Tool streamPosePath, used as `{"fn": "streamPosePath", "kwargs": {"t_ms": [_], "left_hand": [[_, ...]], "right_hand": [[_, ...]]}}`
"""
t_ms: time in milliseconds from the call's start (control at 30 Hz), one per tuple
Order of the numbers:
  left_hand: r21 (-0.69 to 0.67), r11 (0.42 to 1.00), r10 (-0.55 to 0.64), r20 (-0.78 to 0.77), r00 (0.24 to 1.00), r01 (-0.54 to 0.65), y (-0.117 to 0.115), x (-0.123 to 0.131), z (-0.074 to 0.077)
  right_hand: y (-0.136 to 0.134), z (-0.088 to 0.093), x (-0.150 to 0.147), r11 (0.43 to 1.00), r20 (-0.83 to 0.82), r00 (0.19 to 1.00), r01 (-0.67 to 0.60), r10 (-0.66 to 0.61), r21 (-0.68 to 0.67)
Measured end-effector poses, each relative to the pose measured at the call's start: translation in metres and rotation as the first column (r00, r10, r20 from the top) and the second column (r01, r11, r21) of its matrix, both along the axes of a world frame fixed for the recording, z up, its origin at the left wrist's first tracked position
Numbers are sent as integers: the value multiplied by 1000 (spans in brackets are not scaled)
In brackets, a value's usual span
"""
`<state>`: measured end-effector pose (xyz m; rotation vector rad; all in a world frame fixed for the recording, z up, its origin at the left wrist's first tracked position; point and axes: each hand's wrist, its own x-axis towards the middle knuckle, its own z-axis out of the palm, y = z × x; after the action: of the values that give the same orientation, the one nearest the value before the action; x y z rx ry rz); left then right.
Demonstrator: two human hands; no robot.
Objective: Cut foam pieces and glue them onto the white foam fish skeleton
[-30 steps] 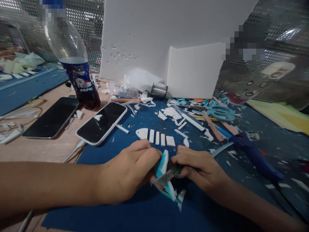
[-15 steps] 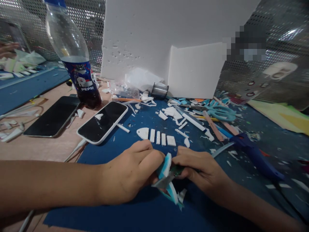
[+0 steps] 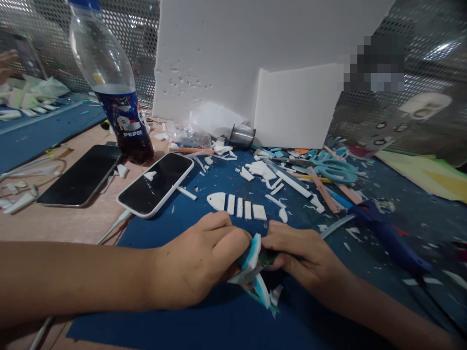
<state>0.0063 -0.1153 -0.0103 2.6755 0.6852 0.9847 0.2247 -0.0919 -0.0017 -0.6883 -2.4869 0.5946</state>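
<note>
The left hand (image 3: 197, 265) curls its fingers tight on a blue-and-white foam piece (image 3: 251, 253) — long axis tilted up and away, low on the blue mat (image 3: 189, 316) — while the right hand (image 3: 302, 255) pinches a knife blade (image 3: 242, 277) against it.

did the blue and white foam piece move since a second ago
Yes, slightly: the foam piece in the left hand, cut by the blade from the right hand, has shifted right and nearer the person, against the row of white cut pieces.
</note>
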Motion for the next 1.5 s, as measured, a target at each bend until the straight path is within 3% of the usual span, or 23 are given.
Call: {"fn": "streamPosePath", "kwargs": {"t_ms": [800,1200,1367,1500], "left_hand": [[-20,999,-50,-9,999,50,2,1,4],[-13,1000,4,29,1000,-4,0,0,0],[-85,996,44,40,998,-41,-1,-1,4],[-219,968,136,64,989,-119,0,-1,2]], "right_hand": [[0,-2,3,999,28,999,-16,17,-50],[0,8,-1,999,43,999,30,-31,18],[-3,9,-2,998,30,999,40,-42,51],[-4,9,3,994,-81,991,108,-106,27]]}}
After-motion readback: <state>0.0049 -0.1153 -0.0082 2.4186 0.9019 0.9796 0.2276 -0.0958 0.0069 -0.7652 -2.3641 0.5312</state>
